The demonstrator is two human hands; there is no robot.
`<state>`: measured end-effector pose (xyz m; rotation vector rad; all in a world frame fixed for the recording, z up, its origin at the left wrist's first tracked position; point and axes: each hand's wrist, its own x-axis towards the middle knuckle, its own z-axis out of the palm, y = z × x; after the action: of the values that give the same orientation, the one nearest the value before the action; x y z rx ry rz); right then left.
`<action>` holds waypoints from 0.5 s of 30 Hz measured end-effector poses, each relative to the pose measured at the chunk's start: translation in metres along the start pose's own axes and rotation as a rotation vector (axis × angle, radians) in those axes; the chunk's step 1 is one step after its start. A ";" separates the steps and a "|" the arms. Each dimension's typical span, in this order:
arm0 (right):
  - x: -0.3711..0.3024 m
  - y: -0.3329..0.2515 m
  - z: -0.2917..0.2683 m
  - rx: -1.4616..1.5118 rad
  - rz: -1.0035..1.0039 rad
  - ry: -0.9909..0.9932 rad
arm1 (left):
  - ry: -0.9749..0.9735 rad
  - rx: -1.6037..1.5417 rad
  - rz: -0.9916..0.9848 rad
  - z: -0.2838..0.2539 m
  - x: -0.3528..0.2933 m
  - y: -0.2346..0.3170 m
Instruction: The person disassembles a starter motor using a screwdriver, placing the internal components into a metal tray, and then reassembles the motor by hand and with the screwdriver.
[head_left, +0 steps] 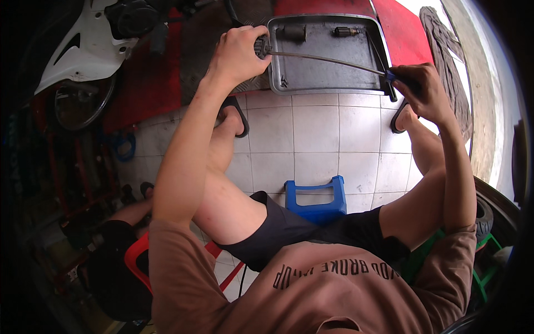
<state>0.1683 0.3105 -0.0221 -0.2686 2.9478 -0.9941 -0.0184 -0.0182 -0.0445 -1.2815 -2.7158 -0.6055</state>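
on the red platform (405, 29), a tray (325, 80) already holds loose parts (346, 32); by its left rim the left grip (240, 51) clasps a dark piece (260, 48), the right grip (421, 92) a screwdriver (334, 60) pointed there, seemingly unfinished.

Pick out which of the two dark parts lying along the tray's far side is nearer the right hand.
The slimmer part on the right; the thicker cylinder lies left of it, farther from the right hand.
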 end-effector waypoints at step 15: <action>0.020 0.001 0.025 -0.285 0.008 0.046 | -0.139 0.134 -0.127 0.005 0.000 -0.001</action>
<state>0.1504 0.2924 -0.0418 -0.2405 3.1245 -0.5827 -0.0188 -0.0170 -0.0499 -1.1681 -2.9116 -0.3488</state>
